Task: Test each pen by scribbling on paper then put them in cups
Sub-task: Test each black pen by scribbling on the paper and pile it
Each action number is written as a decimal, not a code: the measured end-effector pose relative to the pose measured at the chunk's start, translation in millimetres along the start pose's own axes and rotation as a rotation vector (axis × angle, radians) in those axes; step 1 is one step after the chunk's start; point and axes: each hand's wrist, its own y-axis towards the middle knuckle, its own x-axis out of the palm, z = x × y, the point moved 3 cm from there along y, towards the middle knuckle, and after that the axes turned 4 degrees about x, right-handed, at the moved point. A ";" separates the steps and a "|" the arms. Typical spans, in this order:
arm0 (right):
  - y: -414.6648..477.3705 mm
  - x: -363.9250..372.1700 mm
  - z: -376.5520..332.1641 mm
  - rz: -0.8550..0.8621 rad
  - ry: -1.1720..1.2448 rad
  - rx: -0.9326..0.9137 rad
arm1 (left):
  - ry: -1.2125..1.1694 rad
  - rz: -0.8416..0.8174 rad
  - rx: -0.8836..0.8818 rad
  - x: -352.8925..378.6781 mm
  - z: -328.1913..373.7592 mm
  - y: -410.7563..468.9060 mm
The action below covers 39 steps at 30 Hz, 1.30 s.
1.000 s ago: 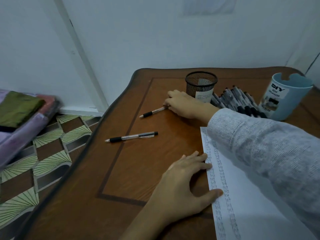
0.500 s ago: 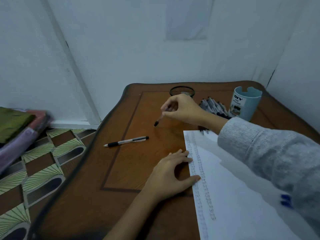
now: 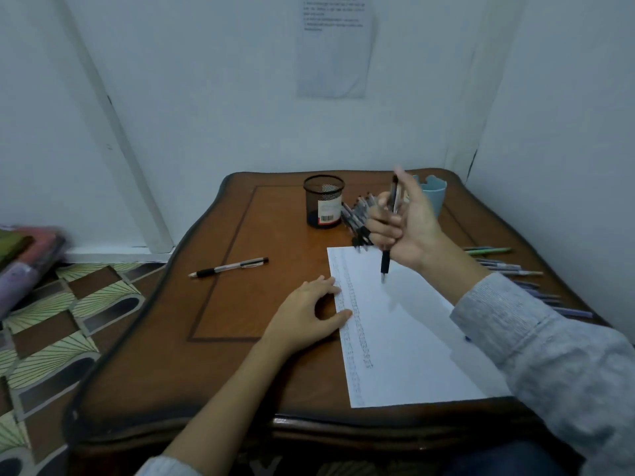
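Observation:
My right hand holds a clear pen with a black grip upright, tip down, just above the top of the white paper. My left hand lies flat on the table, its fingers pressing the paper's left edge. A column of scribbles runs down that edge. A second black-grip pen lies on the wood to the left. A black mesh cup stands at the back. A light blue cup is partly hidden behind my right hand. A heap of pens lies between the cups.
The brown wooden table stands in a corner of white walls. More pens lie along its right edge. A patterned floor and folded cloths are to the left. A printed sheet hangs on the back wall.
My right hand picked a pen up from the table left of the mesh cup, lifted it and carried it right, over the top of the paper. The left hand stayed on the paper's edge.

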 end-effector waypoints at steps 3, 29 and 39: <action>-21.9 -9.8 -0.3 0.052 0.044 0.007 | 0.142 0.010 0.036 2.1 4.3 -3.0; -88.6 -49.6 102.2 0.319 -0.566 -0.095 | 0.098 -0.061 0.144 4.1 8.8 -8.1; -96.8 -48.4 108.2 0.546 -0.850 -0.345 | 0.018 -0.309 0.103 2.2 8.9 -6.2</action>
